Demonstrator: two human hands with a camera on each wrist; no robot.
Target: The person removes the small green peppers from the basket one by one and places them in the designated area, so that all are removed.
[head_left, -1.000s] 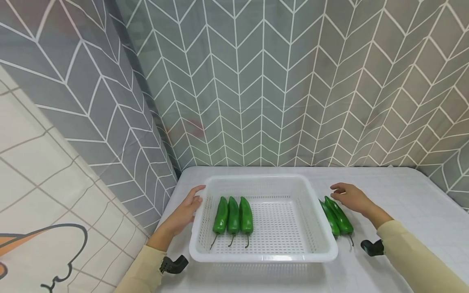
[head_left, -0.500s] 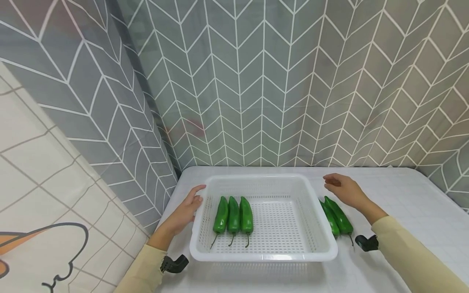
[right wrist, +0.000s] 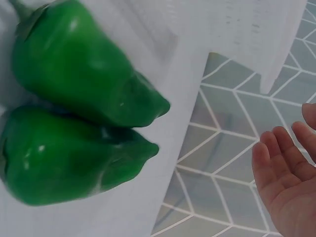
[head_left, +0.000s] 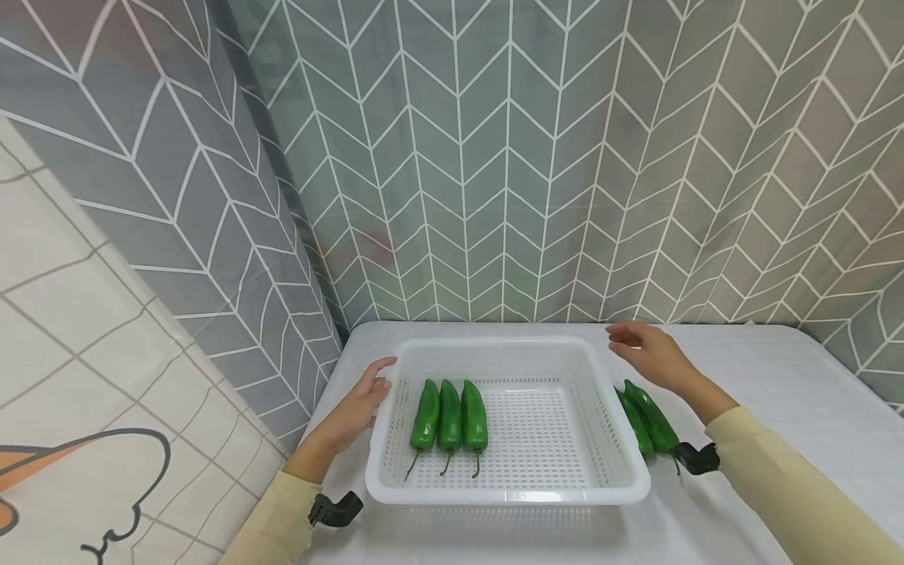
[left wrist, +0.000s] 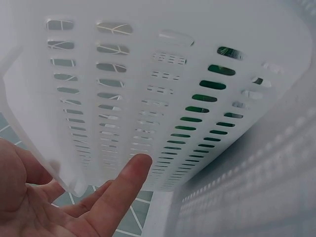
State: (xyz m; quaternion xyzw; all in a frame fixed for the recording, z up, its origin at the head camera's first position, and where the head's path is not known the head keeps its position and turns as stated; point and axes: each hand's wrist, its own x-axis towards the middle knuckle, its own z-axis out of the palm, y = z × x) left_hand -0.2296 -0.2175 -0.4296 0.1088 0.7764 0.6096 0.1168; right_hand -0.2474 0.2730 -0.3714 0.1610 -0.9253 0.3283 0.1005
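Head view: left hand (head_left: 362,404) relaxed at rim of basket (head_left: 507,497), no grip apparent; light steadying seemed best. Right hand (head_left: 655,357) loosely curved, empty. Basket held three green peppers (head_left: 450,416); two loose peppers (head_left: 655,422) lay beside it on bench (head_left: 784,392). Left wrist: finger (left wrist: 121,191) beside slotted wall (left wrist: 132,98). Right wrist: right hand was apart from loose peppers.

The head view faces forward-down; closer wrist views share the basket (head_left: 508,497).

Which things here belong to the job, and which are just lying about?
Likely the job:
- basket, left hand at its side
- three peppers inside
- two peppers outside, near the right hand

Just around:
- table
- curtain
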